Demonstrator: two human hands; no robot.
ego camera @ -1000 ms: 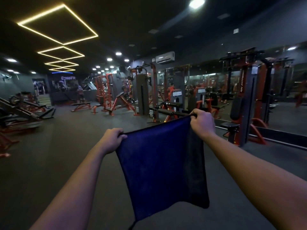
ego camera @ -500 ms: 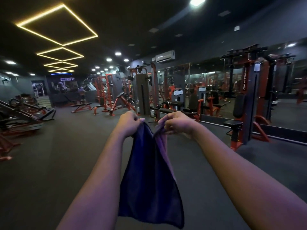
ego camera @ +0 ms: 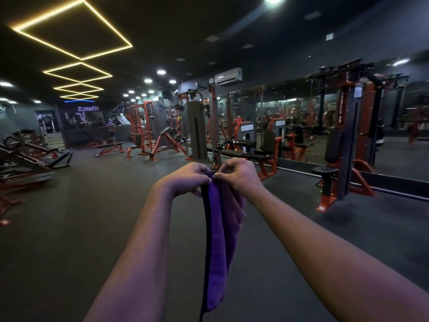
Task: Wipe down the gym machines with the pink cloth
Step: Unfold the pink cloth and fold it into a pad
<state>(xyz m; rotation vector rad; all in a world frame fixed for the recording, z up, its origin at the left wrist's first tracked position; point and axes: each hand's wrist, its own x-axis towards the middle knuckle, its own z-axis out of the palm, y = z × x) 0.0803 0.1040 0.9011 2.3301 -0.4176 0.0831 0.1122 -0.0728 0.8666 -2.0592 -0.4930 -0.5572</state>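
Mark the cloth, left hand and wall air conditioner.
cloth [ego camera: 220, 247]: head view, middle of the hanging folded fabric.
left hand [ego camera: 185, 180]: head view, back of the hand.
air conditioner [ego camera: 228, 76]: head view, front panel.

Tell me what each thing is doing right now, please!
cloth: doubled over, hanging down from both hands.
left hand: pinches the cloth's top.
right hand: pinches the cloth's top, close beside the left.
ceiling lights: lit.
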